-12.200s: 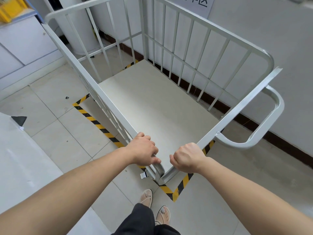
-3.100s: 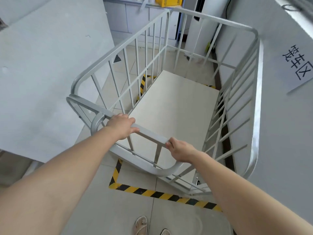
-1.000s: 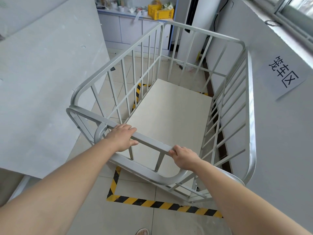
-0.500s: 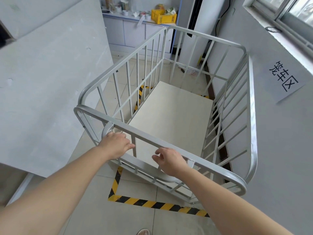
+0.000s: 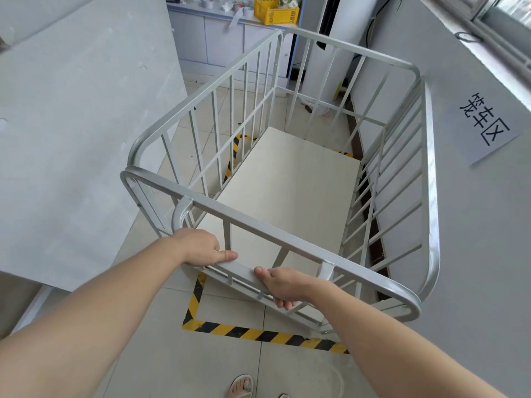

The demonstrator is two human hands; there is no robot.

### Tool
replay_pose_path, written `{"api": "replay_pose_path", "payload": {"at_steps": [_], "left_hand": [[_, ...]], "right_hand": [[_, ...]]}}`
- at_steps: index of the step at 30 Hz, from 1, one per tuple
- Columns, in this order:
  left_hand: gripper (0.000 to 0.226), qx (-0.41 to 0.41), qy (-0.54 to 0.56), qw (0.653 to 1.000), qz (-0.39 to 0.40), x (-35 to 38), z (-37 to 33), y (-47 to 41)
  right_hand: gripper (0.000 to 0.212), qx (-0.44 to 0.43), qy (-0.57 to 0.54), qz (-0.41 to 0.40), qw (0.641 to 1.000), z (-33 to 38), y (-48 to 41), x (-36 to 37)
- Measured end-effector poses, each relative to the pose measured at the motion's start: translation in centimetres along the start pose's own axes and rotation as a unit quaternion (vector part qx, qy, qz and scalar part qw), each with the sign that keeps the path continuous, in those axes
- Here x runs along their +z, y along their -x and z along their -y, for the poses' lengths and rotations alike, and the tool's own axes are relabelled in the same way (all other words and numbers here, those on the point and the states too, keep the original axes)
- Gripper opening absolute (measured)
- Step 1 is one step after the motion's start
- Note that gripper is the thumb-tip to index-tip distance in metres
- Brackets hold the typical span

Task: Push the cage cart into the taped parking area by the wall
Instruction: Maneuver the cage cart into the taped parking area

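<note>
The grey metal cage cart (image 5: pixel 287 234) with a cream floor board stands lengthwise beside the right wall, inside the yellow-and-black floor tape (image 5: pixel 258 336). The tape's near strip lies on the tiles just in front of the cart's near end. My left hand (image 5: pixel 201 247) rests on the lower handle bar (image 5: pixel 241 271) at the cart's near end, fingers curled over it. My right hand (image 5: pixel 283 285) grips the same bar a little to the right, fingers wrapped underneath.
A large grey board (image 5: pixel 80 124) leans close along the cart's left side. The grey wall (image 5: pixel 474 225) on the right carries a paper sign (image 5: pixel 485 122). Cabinets with a yellow crate (image 5: pixel 275 11) stand at the far end. My sandalled foot (image 5: pixel 242 386) is on the tiles below.
Both hands have dropped from the cart's upper end rail to the lower handle bar. The cart sits a little further ahead of me, with more of the near tape strip showing.
</note>
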State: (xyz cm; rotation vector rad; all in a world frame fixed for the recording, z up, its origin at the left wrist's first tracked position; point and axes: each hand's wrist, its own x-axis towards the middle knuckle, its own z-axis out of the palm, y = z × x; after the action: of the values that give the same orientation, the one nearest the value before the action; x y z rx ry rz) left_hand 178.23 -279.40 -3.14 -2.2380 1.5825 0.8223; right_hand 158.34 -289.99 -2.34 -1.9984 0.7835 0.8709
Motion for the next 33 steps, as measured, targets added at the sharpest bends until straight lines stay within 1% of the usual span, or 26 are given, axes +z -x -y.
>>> {"api": "replay_pose_path", "payload": {"at_steps": [3,11,17,24,29,33], "left_hand": [[0.074,0.005,0.008,1.000,0.019,-0.1,0.1,-0.2],[0.090,0.012,0.054,0.996,0.075,-0.6,0.1,-0.5],[0.076,-0.009,0.065,0.992,0.104,-0.8,-1.1,-0.7],[0.069,-0.010,0.082,0.986,0.143,-0.7,-5.1,-0.2],[0.068,-0.012,0.086,0.984,0.154,-0.3,-8.7,0.2],[0.068,-0.012,0.097,0.983,0.154,-0.2,-11.8,0.4]], "right_hand": [[0.072,0.002,0.004,0.007,1.000,0.2,0.1,-0.1],[0.079,-0.002,0.049,0.021,0.999,0.0,-0.1,-0.3],[0.079,0.001,0.075,0.050,0.996,-0.8,0.0,-0.7],[0.077,0.016,0.090,0.092,0.992,-4.5,1.3,-1.1],[0.073,0.025,0.101,0.114,0.988,-7.3,3.1,-1.4],[0.076,0.026,0.111,0.129,0.985,-9.7,4.7,-1.9]]}}
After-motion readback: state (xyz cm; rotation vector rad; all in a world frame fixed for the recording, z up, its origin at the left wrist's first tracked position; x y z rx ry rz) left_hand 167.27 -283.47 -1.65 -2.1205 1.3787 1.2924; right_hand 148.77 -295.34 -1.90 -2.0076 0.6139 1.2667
